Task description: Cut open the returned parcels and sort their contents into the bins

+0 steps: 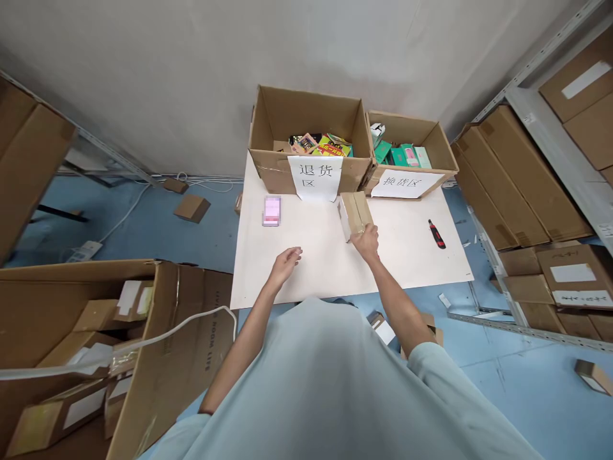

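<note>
In the head view my right hand grips the near end of a small taped cardboard box on the white table. A white patch shows on the box's left side. My left hand hovers over the table's left half, fingers loosely apart, holding nothing. Beyond it lies a blurred-out pink phone-like item. To the right rests a red and black box cutter.
Two open cartons with paper signs stand at the back: a larger carton of colourful packages and a smaller carton of green boxes. A big carton of parcels stands left; a loaded shelf rises right. A white cable crosses the left.
</note>
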Demonstrator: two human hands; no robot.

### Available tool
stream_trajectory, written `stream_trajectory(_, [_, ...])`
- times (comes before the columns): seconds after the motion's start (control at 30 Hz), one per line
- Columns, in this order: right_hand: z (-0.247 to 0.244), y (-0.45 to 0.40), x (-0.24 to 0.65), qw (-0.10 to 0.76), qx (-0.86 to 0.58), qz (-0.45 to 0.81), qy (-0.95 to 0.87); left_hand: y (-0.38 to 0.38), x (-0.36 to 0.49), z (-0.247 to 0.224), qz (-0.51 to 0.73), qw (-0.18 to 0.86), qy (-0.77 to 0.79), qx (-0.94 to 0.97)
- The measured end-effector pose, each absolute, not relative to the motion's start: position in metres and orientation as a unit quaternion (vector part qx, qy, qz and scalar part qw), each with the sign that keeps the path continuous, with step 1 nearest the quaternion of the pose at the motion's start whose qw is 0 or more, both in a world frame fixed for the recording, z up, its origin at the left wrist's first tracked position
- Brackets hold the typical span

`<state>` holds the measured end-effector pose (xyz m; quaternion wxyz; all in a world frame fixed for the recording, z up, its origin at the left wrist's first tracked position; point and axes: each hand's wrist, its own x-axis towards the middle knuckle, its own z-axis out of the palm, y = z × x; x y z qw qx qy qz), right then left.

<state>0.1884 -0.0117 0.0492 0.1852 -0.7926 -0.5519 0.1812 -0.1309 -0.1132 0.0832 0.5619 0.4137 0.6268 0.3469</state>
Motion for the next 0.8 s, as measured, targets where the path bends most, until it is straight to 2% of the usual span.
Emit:
stream_trajectory(0.17, [0.054, -0.065, 0.198, 0.145, -0.710, 0.187, -0.663, -0.101, -0.139, 0.058, 0.321, 0.555, 0.650, 0.408])
stream_trajectory(0.43, [0.061, -0.144, 0.207, 0.126, -0.568, 0.324, -0.746, -0.115, -0.123, 0.019, 0.282, 0.565, 0.643, 0.433])
stream_trajectory(0.63, [0.038, -0.177, 0.219, 0.191, -0.652, 0.410, -0.608, -0.142, -0.118, 0.010, 0.263, 0.560, 0.622, 0.481])
stream_trajectory(0.8, [0.009, -0.181, 0.214, 0.204, -0.640, 0.525, -0.522, -0.149, -0.110, 0.012, 0.264, 0.550, 0.655, 0.447])
